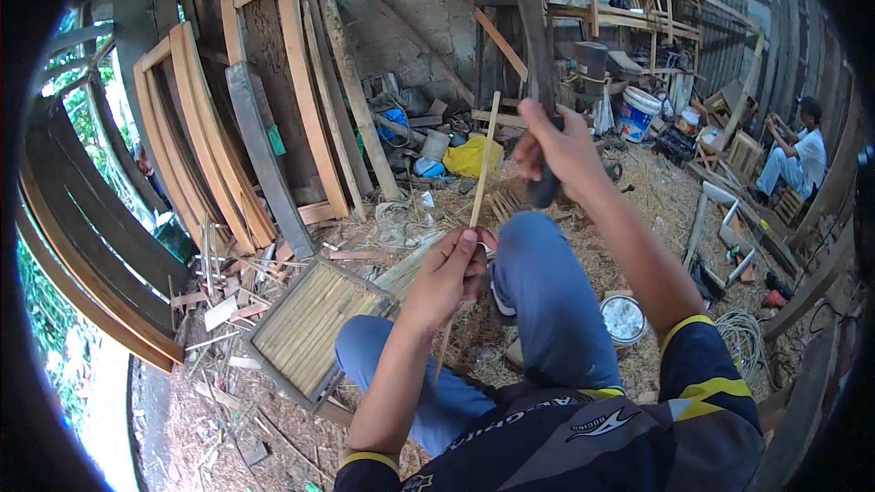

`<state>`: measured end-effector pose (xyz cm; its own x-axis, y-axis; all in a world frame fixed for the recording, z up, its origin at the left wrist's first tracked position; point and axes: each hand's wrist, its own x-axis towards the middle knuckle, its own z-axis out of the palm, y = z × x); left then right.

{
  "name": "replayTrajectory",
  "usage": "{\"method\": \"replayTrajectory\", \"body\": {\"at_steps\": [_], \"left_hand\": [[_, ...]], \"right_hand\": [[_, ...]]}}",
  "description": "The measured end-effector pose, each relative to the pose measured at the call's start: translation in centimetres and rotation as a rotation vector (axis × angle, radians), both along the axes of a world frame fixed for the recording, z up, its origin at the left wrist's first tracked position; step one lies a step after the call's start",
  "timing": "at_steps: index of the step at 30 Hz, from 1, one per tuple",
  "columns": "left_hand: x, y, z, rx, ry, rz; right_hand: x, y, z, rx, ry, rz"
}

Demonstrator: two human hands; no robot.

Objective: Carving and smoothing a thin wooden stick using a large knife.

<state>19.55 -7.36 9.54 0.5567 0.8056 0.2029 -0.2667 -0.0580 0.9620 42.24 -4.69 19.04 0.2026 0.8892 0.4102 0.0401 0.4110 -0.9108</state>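
My left hand [445, 281] is closed around a thin, pale strip of wood or bamboo [487, 150]. The strip slants upward past my fingers, and its lower end runs down between my knees. In my right hand [570, 153] is a machete [536, 32], gripped by its black handle with the long dark blade pointing up. The blade is raised to the right of the strip, apart from it. Beside my left knee lies a framed panel of bamboo slats [314, 328], partly hidden by my leg.
A metal can [623, 319] stands right of my right knee, near coiled wire [743, 342]. Wooden frames [296, 91] lean against the left wall. Shavings and scraps cover the floor. A white bucket [640, 109] stands behind; a person [802, 155] sits far right.
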Motion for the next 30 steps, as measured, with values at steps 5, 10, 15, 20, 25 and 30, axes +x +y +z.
{"method": "replayTrajectory", "body": {"at_steps": [5, 10, 15, 20, 25, 30], "left_hand": [[-1.0, 2.3, -0.1, -0.326, -0.204, -0.170], [-0.9, 5.0, -0.2, -0.199, -0.314, 0.010], [-1.6, 7.8, 2.5, -0.169, -0.360, 0.114], [-2.8, 13.2, 1.3, -0.149, -0.311, 0.229], [-3.0, 18.0, -2.2, -0.179, -0.361, 0.423], [-1.0, 19.2, -3.7, -0.308, -0.384, 0.520]], "right_hand": [[2.5, 2.2, -0.5, 0.022, -0.269, 0.024], [1.3, 6.3, -2.1, 0.074, -0.540, -0.035], [-1.8, 10.7, -2.9, 0.365, -1.032, -0.199], [-4.0, 19.4, -4.5, 0.394, -1.025, -0.019], [-6.3, 25.3, -8.6, 0.488, -1.049, 0.060], [-6.2, 28.1, -11.7, 0.498, -1.044, 0.068]]}}
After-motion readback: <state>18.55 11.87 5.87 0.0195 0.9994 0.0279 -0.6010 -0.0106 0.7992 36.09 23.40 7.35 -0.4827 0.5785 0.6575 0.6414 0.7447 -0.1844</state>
